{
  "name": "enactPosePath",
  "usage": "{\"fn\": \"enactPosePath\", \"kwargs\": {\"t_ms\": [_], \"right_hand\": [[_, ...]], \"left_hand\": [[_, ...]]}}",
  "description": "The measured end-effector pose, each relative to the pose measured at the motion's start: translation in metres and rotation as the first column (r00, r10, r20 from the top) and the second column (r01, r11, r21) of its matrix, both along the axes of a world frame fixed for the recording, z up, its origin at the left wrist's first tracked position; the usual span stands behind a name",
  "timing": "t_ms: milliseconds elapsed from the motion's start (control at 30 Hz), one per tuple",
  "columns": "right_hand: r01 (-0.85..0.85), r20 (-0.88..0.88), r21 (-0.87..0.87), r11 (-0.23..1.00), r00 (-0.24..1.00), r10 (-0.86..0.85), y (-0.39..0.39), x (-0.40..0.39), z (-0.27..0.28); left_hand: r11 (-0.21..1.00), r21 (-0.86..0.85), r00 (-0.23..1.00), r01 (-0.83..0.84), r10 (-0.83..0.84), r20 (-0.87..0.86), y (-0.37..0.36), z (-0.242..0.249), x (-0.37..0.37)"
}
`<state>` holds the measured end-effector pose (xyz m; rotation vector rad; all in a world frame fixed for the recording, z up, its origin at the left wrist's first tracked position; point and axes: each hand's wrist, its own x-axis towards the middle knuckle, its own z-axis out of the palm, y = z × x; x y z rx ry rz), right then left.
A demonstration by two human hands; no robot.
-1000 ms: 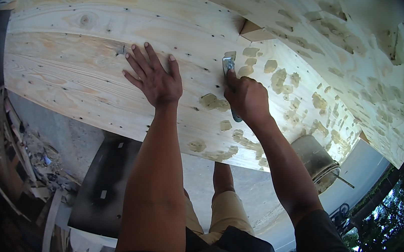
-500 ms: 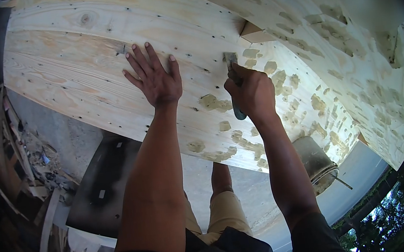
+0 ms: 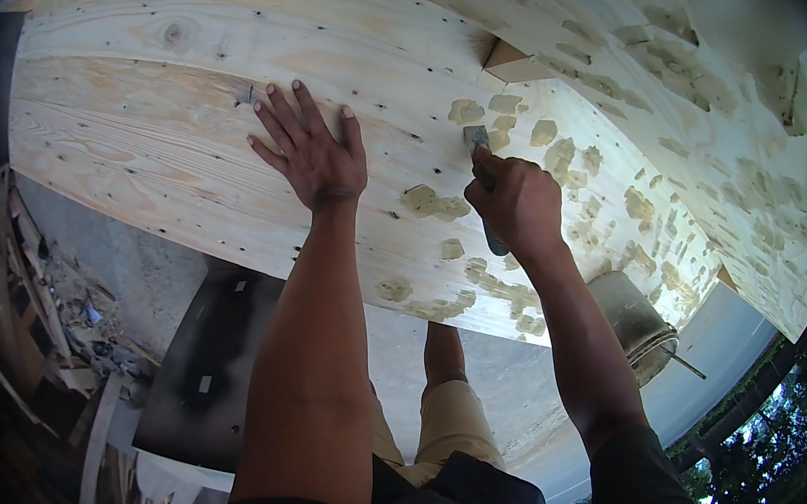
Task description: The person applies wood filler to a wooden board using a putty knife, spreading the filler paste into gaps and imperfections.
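My left hand (image 3: 320, 161) lies flat with spread fingers on a pale wooden panel (image 3: 146, 122) dotted with small dark holes. In my right hand (image 3: 522, 199) is a putty knife (image 3: 476, 138), its handle wrapped by my fingers and its blade at the panel's surface. Beige filler patches (image 3: 433, 203) cover spots around the knife and down the panel's right part. One filler patch (image 3: 465, 111) sits just above the blade. Whether filler is on the blade cannot be made out.
A second patched panel (image 3: 596, 17) rises at the right, with a small wood block (image 3: 513, 64) in the corner. Below stands a dirty bucket (image 3: 633, 319) with a stick. A dark board (image 3: 207, 377) and scrap wood (image 3: 13, 270) lie on the left.
My right hand and the putty knife have moved slightly down and right. A filler patch now shows where the blade was. My left hand stays in place on the panel.
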<state>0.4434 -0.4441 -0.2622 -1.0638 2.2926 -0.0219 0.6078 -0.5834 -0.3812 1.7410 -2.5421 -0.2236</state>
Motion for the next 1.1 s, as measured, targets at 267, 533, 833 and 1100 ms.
{"fn": "enactPosePath", "kwargs": {"t_ms": [267,533,833,1100], "right_hand": [[-0.223,-0.160,-0.079,0.972,0.965,0.209,0.010,-0.045,-0.016],[-0.331,-0.226,-0.168,0.928,0.930,0.291,0.001,-0.062,0.006],[-0.213,-0.273,-0.026,0.977,0.941,0.198,0.021,-0.066,0.012],[0.024,0.012,-0.028,0.999,1.000,-0.024,0.069,0.001,-0.020]], "left_hand": [[1.000,0.005,1.000,-0.008,0.007,0.009,-0.002,-0.001,-0.001],[1.000,0.001,1.000,-0.003,0.003,-0.013,-0.003,-0.001,-0.002],[1.000,-0.002,1.000,0.002,-0.002,-0.024,-0.002,-0.001,-0.001],[1.000,-0.004,0.999,0.006,-0.006,-0.038,-0.003,-0.001,-0.003]]}}
